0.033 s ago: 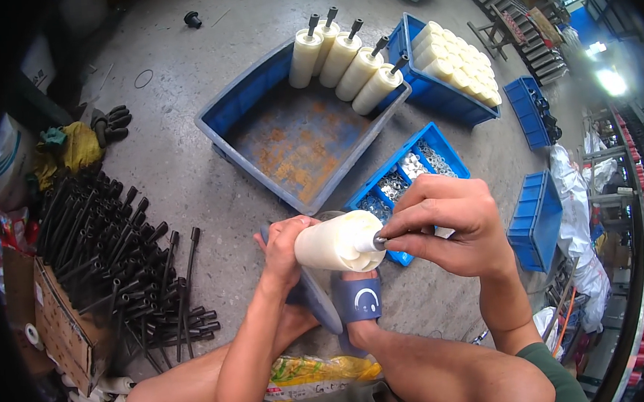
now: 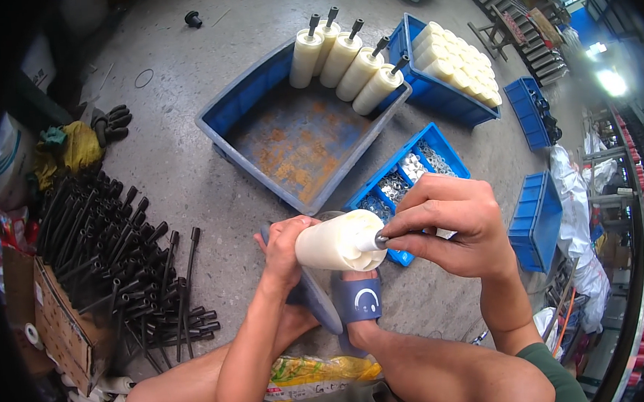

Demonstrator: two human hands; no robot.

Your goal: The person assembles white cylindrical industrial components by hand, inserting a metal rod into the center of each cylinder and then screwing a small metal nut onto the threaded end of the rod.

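Note:
A cream-white plastic roller (image 2: pixel 325 247) lies across the middle, above my feet, its open end turned to the right. My left hand (image 2: pixel 284 252) is wrapped round its left end. With thumb and fingers pinched, my right hand (image 2: pixel 454 221) holds a small grey metal piece (image 2: pixel 381 239) at the white hub in the centre of the roller's right end. The fingers cover most of that piece, so its exact kind is hidden. Just behind the right hand is a blue divided tray (image 2: pixel 450 147) with washers, white caps and small metal parts in its compartments.
A large worn blue bin (image 2: pixel 249 169) holds several upright cream rollers (image 2: pixel 342 59) with black rod ends. A blue crate (image 2: pixel 434 92) full of rollers stands behind. Black rods (image 2: pixel 109 249) are heaped at the left beside a cardboard box (image 2: pixel 62 324). More blue crates (image 2: pixel 534 220) sit right.

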